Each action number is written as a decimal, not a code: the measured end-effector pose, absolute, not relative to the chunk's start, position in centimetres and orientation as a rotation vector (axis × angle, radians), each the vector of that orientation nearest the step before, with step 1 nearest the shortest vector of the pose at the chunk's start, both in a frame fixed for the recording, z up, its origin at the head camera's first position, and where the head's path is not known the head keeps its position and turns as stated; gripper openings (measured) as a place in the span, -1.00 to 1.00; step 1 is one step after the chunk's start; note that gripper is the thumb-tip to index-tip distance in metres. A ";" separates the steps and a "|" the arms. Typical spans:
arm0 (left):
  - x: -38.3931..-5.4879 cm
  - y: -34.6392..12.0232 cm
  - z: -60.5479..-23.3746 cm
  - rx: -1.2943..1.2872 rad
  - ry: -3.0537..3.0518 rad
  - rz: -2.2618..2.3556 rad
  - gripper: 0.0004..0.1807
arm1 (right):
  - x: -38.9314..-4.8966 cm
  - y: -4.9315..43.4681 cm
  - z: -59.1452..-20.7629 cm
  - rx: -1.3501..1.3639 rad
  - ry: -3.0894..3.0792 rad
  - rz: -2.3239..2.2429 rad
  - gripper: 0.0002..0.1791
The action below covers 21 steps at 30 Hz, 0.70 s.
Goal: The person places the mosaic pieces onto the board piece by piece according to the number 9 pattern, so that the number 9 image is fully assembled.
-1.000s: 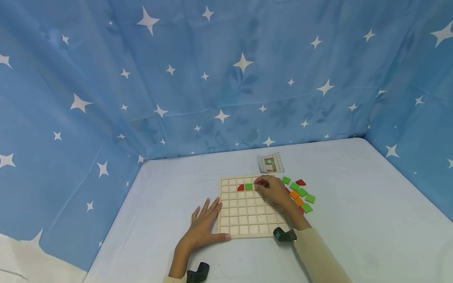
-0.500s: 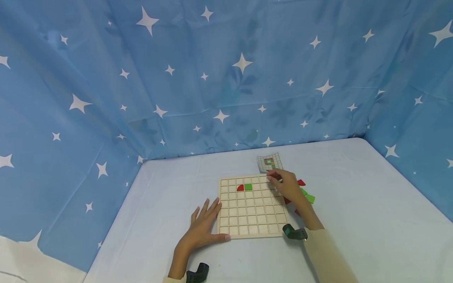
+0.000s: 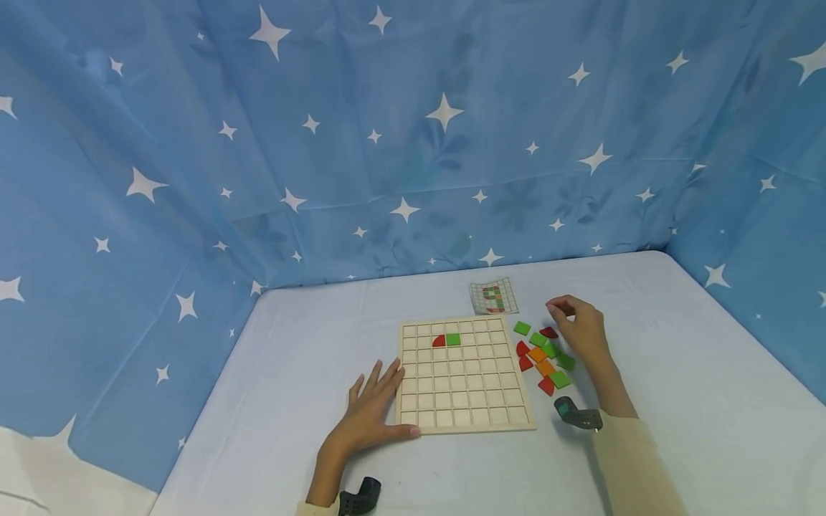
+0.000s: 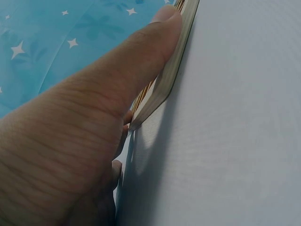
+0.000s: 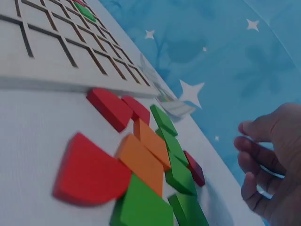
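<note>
A pale wooden grid board (image 3: pixel 463 401) lies on the white table. In its upper rows sit a red quarter-round tile (image 3: pixel 439 342) and, touching its right side, a green square tile (image 3: pixel 454 340). My left hand (image 3: pixel 371 416) rests at the board's lower left corner, fingers spread along the left edge and thumb on the front edge. My right hand (image 3: pixel 581 330) hovers beyond the loose tiles, its fingers loosely bent. In the right wrist view nothing shows between the thumb and fingers. Below it lie a dark red tile (image 3: pixel 548 332) and a green tile (image 3: pixel 566 361).
Right of the board lie several loose tiles, among them an orange square (image 3: pixel 545 368), a green square (image 3: pixel 560 379) and a red quarter-round (image 3: pixel 546 385). A pattern card (image 3: pixel 510 297) lies behind the board. A blue star-print curtain (image 3: pixel 361 179) hangs behind the table.
My right hand has moved from above the board, beside the green tile, rightward past the loose tiles, which show again. My left hand and the board have stayed put.
</note>
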<state>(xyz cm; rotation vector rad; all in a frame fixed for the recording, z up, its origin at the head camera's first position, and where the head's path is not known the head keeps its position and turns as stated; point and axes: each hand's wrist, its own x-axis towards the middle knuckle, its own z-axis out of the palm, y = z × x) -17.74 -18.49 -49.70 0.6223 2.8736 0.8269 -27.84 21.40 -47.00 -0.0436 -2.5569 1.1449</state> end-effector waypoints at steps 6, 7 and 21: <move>-17.7 -18.5 -49.8 0.618 2.870 0.834 0.18 | -27.6 22.6 -48.0 -0.128 -2.736 1.166 -0.72; -17.7 -18.5 -49.8 0.622 2.874 0.833 0.18 | -27.6 22.7 -48.2 -0.126 -2.758 1.166 -0.72; -17.8 -18.5 -49.8 0.619 2.870 0.838 0.18 | -28.2 23.3 -49.0 -0.103 -2.867 1.144 -0.70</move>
